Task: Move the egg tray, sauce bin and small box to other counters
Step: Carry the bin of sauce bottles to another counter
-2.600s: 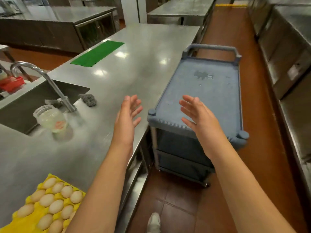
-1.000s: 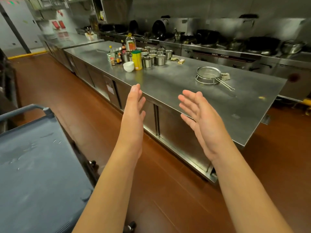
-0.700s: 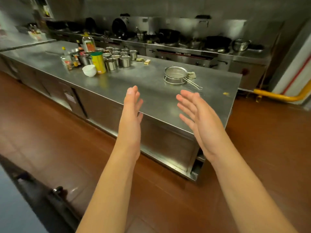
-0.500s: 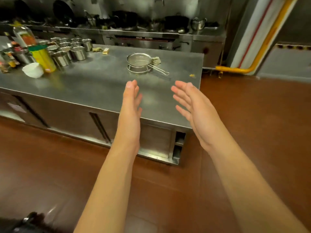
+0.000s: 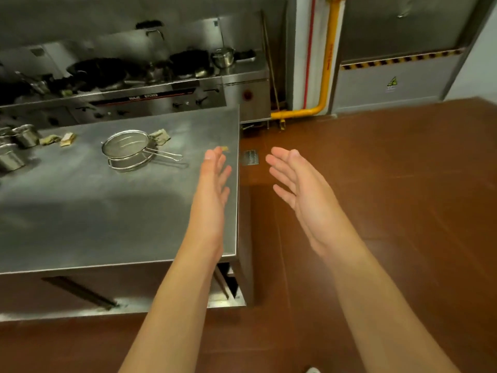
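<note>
Left hand (image 5: 212, 195) flat, fingers extended, empty, above the right end of the stainless-steel counter (image 5: 80, 211). Right hand (image 5: 304, 195) equally spread, empty, past that end over brown floor (image 5: 390, 184). Round wire-mesh strainer (image 5: 126, 148) lies mid-counter.

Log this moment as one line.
left hand: open, empty | right hand: open, empty | steel counter: strainer | task items: none in view
</note>
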Demonstrator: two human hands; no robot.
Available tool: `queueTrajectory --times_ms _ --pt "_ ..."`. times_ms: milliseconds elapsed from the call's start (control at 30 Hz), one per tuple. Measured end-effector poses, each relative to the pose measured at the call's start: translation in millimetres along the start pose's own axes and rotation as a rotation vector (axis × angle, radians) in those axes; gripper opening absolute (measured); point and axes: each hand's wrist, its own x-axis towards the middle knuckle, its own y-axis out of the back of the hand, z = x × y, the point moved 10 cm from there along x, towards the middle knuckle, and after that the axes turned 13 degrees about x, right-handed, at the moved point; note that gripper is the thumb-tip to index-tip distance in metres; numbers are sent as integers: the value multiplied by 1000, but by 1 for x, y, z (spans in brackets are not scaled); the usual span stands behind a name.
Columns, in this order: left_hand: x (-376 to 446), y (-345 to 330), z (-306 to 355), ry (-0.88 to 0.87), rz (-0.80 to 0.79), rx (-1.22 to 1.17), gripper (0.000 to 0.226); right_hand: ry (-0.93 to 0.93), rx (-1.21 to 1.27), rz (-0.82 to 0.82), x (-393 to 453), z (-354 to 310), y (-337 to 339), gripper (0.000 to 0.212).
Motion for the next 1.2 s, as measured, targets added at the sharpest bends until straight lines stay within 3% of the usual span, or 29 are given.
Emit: queueTrajectory --times_ms 200,400,567,700,767,900,1200 --pt "43 -74 9 -30 -29 21 74 19 0 22 47 -26 60 43" --pt "98 -122 8 -21 -50 48 58 20 22 113 92 -35 116 48" --pt "154 -141 -9 -1 -62 37 73 -6 -6 154 147 -32 146 48" --pt "220 -151 -21 5 -56 8 66 -2 -27 175 208 -34 166 47" --pt "254 -164 -22 0 -68 10 73 10 -58 183 240 -41 173 48" --pt "328 -215 -20 -4 -166 32 77 47 -98 232 309 -61 193 49" --pt "408 -323 -18 -19 -384 37 64 69 -72 380 375 -85 257 44"
